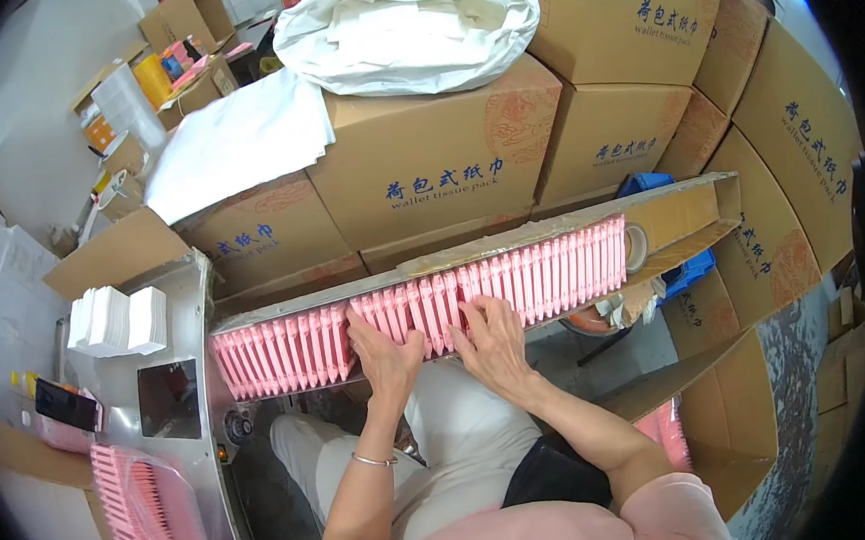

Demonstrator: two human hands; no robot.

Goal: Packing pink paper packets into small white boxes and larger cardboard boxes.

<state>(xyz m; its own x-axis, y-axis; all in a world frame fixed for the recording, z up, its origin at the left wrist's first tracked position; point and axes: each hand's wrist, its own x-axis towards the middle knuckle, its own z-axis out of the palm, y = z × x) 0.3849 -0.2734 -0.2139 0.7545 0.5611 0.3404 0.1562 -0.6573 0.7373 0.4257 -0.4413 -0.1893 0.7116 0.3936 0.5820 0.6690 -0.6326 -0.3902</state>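
A long row of pink wallet tissue packs (543, 274) stands on edge in a narrow trough (559, 211) across my front. Over the middle of the row, my left hand (389, 361) has its fingers and thumb closed around a group of packs. To its right, my right hand (498, 348) grips the packs too, its fingertips tucked into a gap in the row. Several packs stand between the two thumbs. The far sides of some fingertips are hidden among the packs.
Brown cartons (425, 160) are stacked behind the trough, with a white sack (406, 31) on top. White folded tissue stacks (115, 322) sit on the metal table (178, 288) at left. A bag of pink packs (148, 511) lies near left; an open carton (714, 421) stands near right.
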